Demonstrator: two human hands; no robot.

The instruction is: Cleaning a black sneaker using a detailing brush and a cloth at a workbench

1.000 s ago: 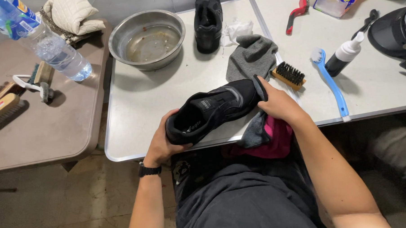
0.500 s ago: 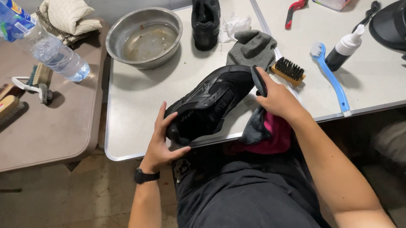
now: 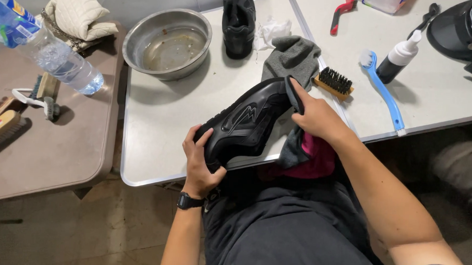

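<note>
Pale grey tabletop (image 3: 158,119) fills the view, with a brown one beside it. Over its near edge a black shoe (image 3: 246,125) is held tilted, its long axis running from lower left up to upper right. The left hand (image 3: 199,165) has its fingers curled around the lower end, gripping it. The right hand (image 3: 317,117) closes on the upper end, pinching a grey cloth (image 3: 293,145) against it. Farther back stand a metal bowl (image 3: 168,44), a second black shoe (image 3: 239,23) and a bristle brush (image 3: 334,81).

Bowl (image 3: 168,44) lies left of second shoe (image 3: 238,23); brush (image 3: 334,81) lies right.
</note>
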